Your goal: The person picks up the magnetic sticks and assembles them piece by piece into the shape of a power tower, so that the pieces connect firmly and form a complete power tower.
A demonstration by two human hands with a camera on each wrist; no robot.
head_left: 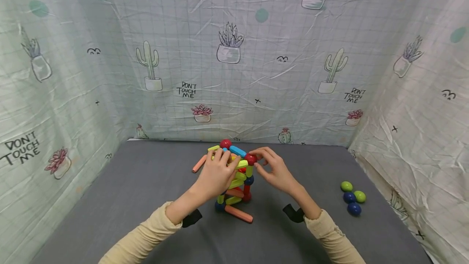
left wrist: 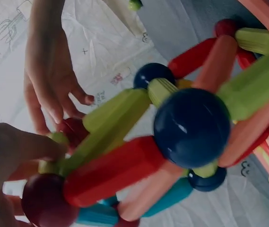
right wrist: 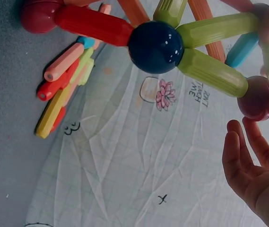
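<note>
Apparently a joining step. Left hand (head_left: 216, 174) pinches a lime stick (head_left: 240, 164) at the top of the stick-and-ball frame (head_left: 239, 177); right hand (head_left: 277, 172) pinches the frame's red corner ball (head_left: 250, 159), just beside the stick's end. Next move likely calls for lining up end and ball, gently. Frame stands on the grey bench (head_left: 154, 174); loose balls (head_left: 349, 197) to its right, cactus-print curtain (head_left: 271, 117) behind.

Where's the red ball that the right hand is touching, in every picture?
Head: the red ball is just right of the middle, in the lower half.
Left wrist: the red ball is toward the left, a little below mid-height, partly hidden.
Right wrist: the red ball is near the right edge, a little above mid-height.
Shared landmark: the right hand, whose fingers are at the ball in all three views.
</note>
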